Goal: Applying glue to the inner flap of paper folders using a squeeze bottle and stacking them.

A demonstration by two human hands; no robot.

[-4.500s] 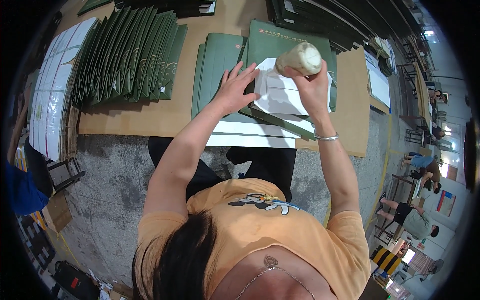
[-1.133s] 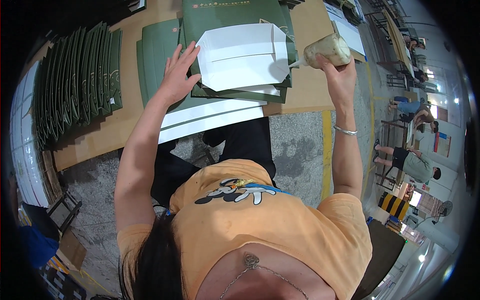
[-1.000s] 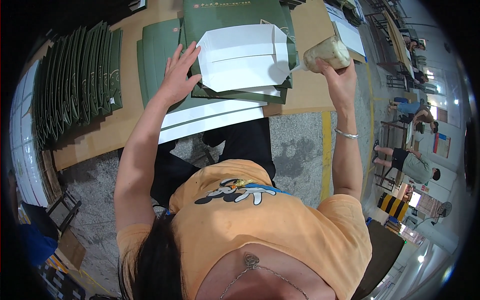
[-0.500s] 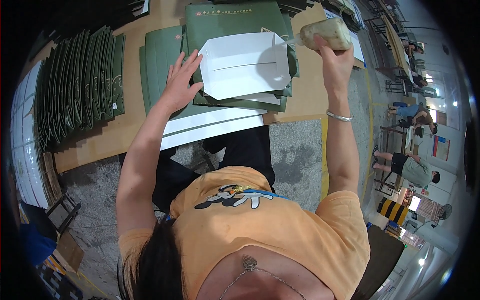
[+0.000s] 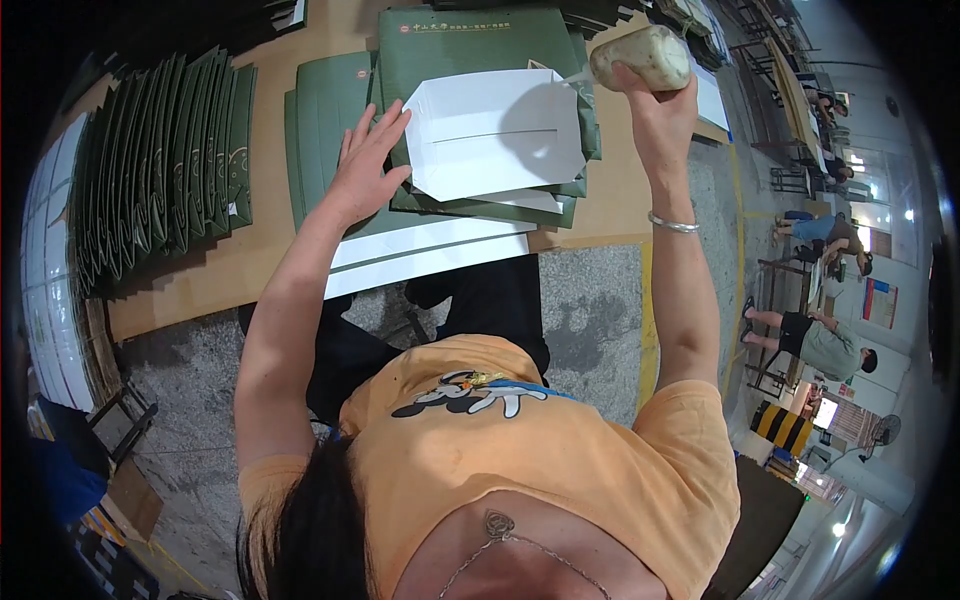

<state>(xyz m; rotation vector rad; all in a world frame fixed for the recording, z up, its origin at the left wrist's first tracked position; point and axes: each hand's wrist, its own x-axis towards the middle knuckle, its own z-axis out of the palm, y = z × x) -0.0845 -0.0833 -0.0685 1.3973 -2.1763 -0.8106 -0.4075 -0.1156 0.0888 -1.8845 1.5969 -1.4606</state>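
Observation:
My right hand (image 5: 657, 115) grips a cloudy, yellowish squeeze bottle (image 5: 641, 60), tipped on its side. Its thin nozzle points left at the upper right corner of a white folded bag bottom (image 5: 490, 115). That white bottom has slanted corners and a slit across its middle. It faces up on top of dark green paper bags (image 5: 470, 40). At the left edge of the white panel, my left hand (image 5: 370, 165) lies with fingers spread, resting over the green paper. Below the panel, white sheet edges (image 5: 430, 255) stick out toward me.
To the left stands a row of folded dark green paper bags (image 5: 170, 160) on the brown tabletop (image 5: 200, 270). More stacked material (image 5: 690, 30) lies at the far right corner. Other people (image 5: 830, 345) are at tables on the right.
The bottle and my right hand have shifted slightly left, the nozzle staying by the white panel's upper right corner. My left hand remains spread at the panel's left edge.

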